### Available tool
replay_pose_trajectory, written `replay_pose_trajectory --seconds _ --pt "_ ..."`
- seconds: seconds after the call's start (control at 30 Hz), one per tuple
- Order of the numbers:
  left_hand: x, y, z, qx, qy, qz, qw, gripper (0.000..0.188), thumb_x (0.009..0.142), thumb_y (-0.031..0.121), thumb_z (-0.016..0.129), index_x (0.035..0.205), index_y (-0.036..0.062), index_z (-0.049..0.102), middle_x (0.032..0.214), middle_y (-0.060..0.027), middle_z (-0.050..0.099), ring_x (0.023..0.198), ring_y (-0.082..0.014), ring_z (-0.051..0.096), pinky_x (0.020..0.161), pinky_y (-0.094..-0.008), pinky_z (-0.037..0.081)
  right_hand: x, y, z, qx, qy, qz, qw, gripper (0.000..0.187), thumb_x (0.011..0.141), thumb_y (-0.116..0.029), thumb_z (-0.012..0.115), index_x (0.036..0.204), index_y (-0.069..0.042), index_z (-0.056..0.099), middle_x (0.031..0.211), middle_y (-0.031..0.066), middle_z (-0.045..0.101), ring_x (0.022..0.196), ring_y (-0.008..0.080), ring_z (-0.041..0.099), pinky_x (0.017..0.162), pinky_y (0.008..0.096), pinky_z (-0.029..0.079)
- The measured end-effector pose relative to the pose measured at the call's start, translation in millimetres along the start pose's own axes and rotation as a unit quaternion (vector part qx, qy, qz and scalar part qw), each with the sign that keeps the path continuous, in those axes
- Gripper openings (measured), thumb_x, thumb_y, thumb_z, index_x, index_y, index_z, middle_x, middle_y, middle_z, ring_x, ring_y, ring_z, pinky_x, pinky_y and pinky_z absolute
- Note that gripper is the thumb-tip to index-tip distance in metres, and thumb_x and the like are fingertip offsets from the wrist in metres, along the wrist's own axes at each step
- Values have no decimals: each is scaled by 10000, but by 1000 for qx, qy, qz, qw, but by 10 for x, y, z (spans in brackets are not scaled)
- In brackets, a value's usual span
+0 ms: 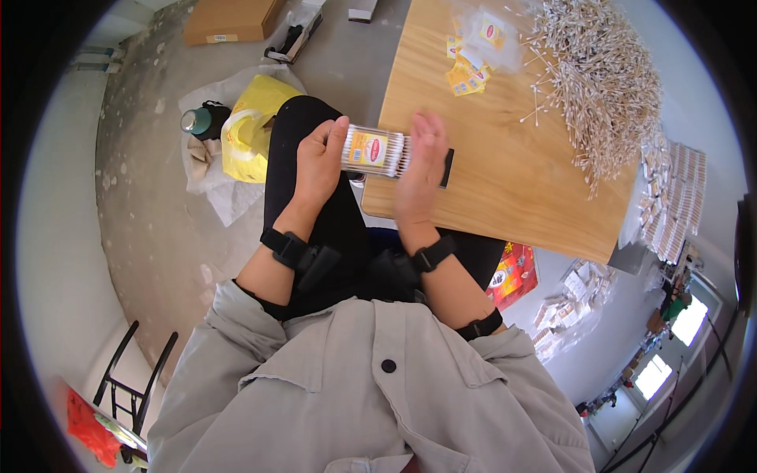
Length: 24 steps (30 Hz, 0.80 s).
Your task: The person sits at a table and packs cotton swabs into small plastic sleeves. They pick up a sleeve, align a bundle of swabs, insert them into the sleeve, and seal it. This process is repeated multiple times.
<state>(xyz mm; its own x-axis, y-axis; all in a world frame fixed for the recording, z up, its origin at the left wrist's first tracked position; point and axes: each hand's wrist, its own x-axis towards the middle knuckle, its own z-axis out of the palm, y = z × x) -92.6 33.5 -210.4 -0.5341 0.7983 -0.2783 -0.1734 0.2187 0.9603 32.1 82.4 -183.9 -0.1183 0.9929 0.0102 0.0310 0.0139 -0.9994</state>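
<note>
My left hand is closed round a clear pack of cotton swabs with a yellow label, held over my lap beside the table's near left corner. White swab tips show at both of its ends. My right hand, blurred by motion, stands at the pack's right end with its fingers stretched out. More swabs show between the pack and this hand, partly hidden by it. Just beyond the right hand a flat black object sticks out, mostly covered.
The wooden table carries a large heap of loose cotton swabs, yellow labels and clear bags. Filled packs are stacked beyond its right edge. On the floor lie a yellow bag, a bottle and a cardboard box.
</note>
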Motion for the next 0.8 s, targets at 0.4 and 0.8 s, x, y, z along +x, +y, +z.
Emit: replay_pose_trajectory --seconds 0.4,0.8 --pt "39 21 -41 -55 8 -54 997 372 1014 327 550 791 31 589 702 50 524 673 -27 445 621 -223 406 148 39 -39 185 7 44 982 476 1063 -311 297 1372 46 355 1362 206 431 1347 278 389 1177 402 269" --pt "68 10 15 -113 -17 -63 991 354 1013 314 558 771 57 591 703 59 537 653 -10 458 587 -207 399 143 -10 156 148 -35 40 988 527 1067 -341 305 1413 56 315 1402 215 393 1342 283 393 1180 398 254"
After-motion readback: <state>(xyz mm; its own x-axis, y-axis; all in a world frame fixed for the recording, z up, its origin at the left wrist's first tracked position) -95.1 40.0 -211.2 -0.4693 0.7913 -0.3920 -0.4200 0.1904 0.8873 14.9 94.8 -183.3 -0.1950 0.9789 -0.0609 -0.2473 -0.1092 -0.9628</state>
